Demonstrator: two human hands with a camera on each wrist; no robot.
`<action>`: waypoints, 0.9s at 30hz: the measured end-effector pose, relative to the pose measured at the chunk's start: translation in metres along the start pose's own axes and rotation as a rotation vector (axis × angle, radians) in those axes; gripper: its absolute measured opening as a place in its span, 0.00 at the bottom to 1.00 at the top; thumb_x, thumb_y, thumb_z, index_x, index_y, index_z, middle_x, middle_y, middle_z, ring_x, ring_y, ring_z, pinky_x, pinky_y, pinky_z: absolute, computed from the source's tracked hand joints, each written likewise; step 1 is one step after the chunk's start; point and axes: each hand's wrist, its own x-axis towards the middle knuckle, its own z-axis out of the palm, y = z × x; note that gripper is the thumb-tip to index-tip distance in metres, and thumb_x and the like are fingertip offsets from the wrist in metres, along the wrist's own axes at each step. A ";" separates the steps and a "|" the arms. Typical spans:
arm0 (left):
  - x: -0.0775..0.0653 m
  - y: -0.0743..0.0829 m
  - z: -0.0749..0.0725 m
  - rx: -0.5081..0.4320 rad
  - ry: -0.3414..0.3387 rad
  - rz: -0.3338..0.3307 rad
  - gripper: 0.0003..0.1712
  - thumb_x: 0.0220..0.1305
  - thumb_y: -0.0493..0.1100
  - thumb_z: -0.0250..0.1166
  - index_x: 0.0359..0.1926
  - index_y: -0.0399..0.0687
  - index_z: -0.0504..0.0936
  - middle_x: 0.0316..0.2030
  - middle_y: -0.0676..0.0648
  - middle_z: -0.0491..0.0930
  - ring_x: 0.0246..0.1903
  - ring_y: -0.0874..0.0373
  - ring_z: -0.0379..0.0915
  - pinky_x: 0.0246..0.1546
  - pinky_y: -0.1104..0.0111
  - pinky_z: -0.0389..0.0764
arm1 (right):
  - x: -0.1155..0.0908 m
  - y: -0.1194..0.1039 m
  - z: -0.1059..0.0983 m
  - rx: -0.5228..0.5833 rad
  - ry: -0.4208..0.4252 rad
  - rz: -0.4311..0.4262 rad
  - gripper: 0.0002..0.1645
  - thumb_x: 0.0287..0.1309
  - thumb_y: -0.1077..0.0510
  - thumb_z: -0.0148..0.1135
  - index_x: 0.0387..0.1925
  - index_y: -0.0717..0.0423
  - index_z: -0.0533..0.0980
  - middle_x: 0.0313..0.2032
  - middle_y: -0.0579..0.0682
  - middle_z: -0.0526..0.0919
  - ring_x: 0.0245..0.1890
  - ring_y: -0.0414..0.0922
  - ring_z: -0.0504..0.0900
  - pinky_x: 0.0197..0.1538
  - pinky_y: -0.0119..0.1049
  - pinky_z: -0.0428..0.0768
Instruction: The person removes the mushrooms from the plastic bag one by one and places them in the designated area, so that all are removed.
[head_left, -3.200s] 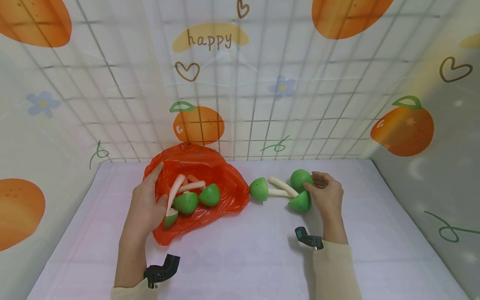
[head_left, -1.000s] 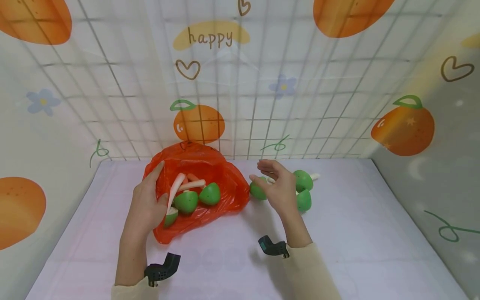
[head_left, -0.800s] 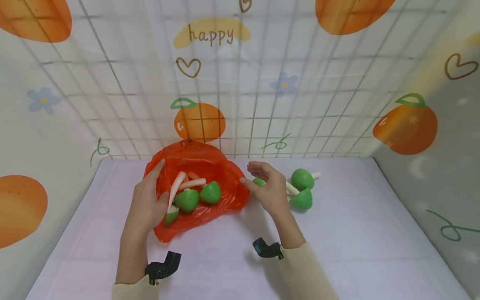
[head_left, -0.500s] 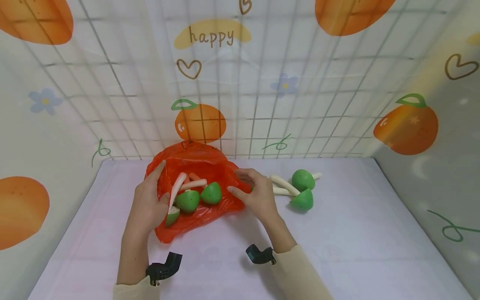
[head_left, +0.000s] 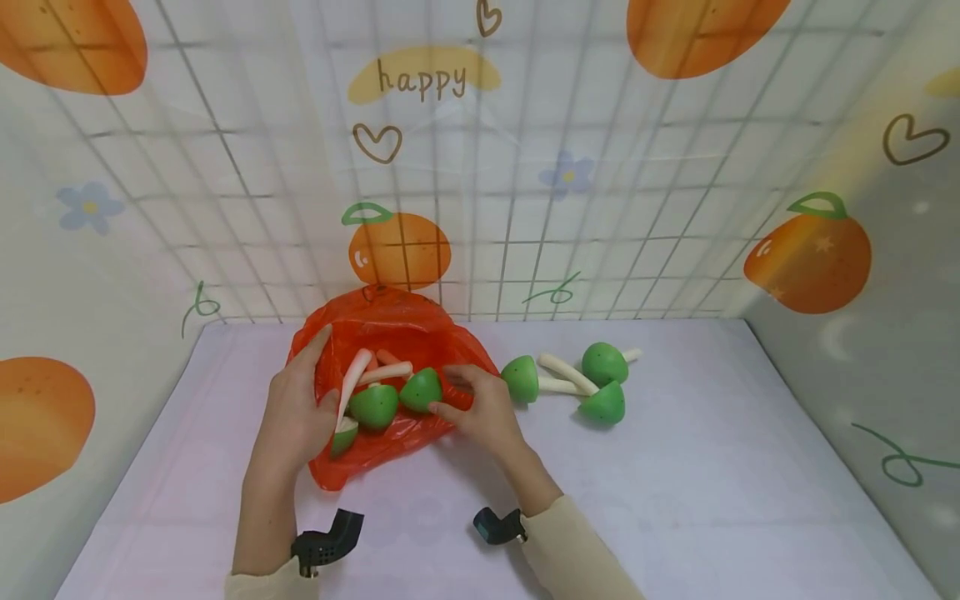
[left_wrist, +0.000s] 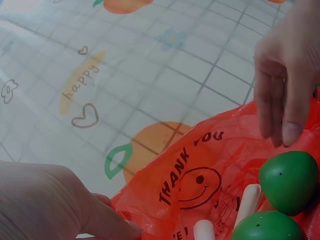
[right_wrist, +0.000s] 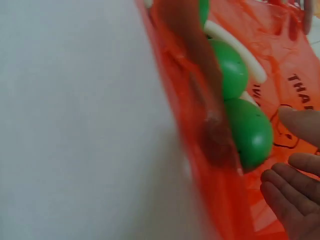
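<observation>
A red plastic bag [head_left: 465, 350] lies with its mouth spread toward me, and several toy mushrooms with green caps and pale stems rest inside. My left hand [head_left: 300, 400] holds the bag's left edge, thumb on the inner side. At the bag's right side my right hand [head_left: 483, 412] reaches in, thumb and fingers parted around the rightmost green-capped mushroom [head_left: 422, 390]. In the right wrist view, the fingertips [right_wrist: 272, 175] are just short of that mushroom's cap [right_wrist: 248, 132]. Another green cap [left_wrist: 267, 227] shows low in the left wrist view.
Right of the bag, three green-capped mushrooms lie together on the white table: one [head_left: 520, 379] by the bag's edge, one [head_left: 604, 364] at the back, one [head_left: 603, 403] in front. A patterned curtain [head_left: 480, 183] hangs behind, with side panels left and right.
My right hand has let go of a mushroom in the right-hand group, whose stem now points right, and moved left into the bag's mouth. My left hand stays at the bag's edge.
</observation>
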 end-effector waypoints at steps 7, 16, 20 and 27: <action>0.000 -0.001 0.001 -0.004 0.003 0.003 0.46 0.66 0.25 0.62 0.82 0.43 0.57 0.76 0.36 0.64 0.75 0.35 0.58 0.69 0.38 0.69 | -0.001 0.005 0.008 -0.054 -0.013 0.004 0.32 0.53 0.62 0.82 0.59 0.66 0.81 0.52 0.60 0.88 0.53 0.56 0.87 0.58 0.50 0.85; 0.000 0.000 -0.001 -0.005 0.005 0.000 0.46 0.67 0.25 0.62 0.82 0.43 0.57 0.76 0.36 0.65 0.75 0.35 0.58 0.69 0.38 0.68 | 0.001 0.009 0.017 -0.107 -0.008 0.040 0.33 0.53 0.61 0.82 0.60 0.63 0.81 0.53 0.58 0.87 0.55 0.54 0.85 0.61 0.49 0.83; 0.000 0.001 -0.003 -0.011 0.002 -0.001 0.46 0.67 0.24 0.61 0.83 0.43 0.56 0.76 0.36 0.64 0.76 0.35 0.57 0.70 0.39 0.67 | 0.002 0.010 0.019 -0.101 -0.007 0.047 0.34 0.53 0.61 0.82 0.62 0.63 0.80 0.54 0.57 0.87 0.55 0.54 0.84 0.62 0.50 0.83; 0.000 0.000 0.000 -0.007 -0.003 -0.021 0.46 0.67 0.25 0.61 0.83 0.44 0.56 0.76 0.36 0.64 0.76 0.36 0.57 0.68 0.39 0.69 | 0.003 0.013 0.021 -0.061 -0.013 0.074 0.36 0.53 0.61 0.82 0.64 0.61 0.79 0.55 0.55 0.86 0.57 0.53 0.84 0.61 0.50 0.84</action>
